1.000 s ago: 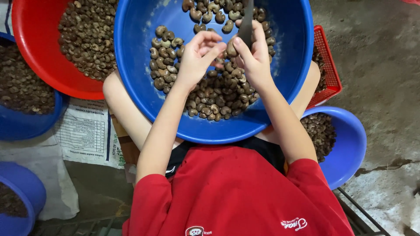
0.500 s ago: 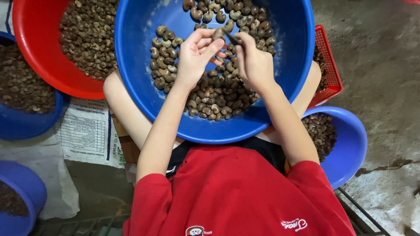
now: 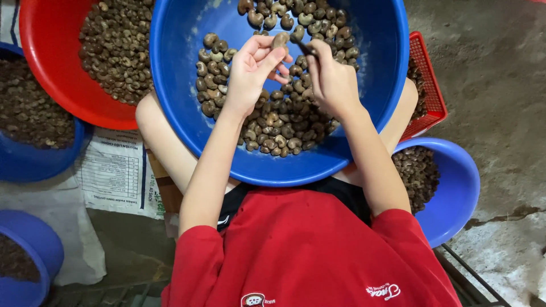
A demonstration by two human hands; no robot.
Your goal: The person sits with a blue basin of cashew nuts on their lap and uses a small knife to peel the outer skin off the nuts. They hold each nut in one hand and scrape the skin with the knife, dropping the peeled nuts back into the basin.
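Head camera, close, straight down

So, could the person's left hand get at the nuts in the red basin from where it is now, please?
Probably yes. The left hand pinches one nut over the big blue basin, and the red basin sits just beyond that rim on the same side, open-topped. Only the blue rim lies between, and the nut would need dropping.

Rough grey concrete floor (image 3: 489, 85) under blue bowls (image 3: 455, 187), red basin (image 3: 51, 74), red basket (image 3: 429, 91), printed white sack (image 3: 108, 176).
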